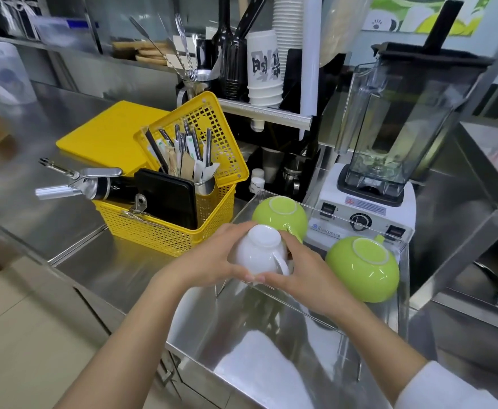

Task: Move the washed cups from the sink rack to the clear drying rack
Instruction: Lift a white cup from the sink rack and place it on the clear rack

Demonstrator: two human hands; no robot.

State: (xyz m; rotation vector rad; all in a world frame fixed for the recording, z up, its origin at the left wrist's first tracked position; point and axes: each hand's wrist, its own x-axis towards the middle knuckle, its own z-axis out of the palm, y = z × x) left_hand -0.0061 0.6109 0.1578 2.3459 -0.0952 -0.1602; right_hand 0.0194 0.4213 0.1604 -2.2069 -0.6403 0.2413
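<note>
Holding an upside-down white ceramic cup (259, 251) between left hand (212, 261) and right hand (303, 273), over the clear plastic drying rack (401, 293), beside two inverted green cups (281, 215).

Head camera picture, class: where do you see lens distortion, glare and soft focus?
Head view: wide-angle bending bows the counter edges and the blender jug; glare streaks the steel counter and the clear drying rack walls; the far shelves look soft, while the white cup between the left hand and the right hand is sharp.
</note>
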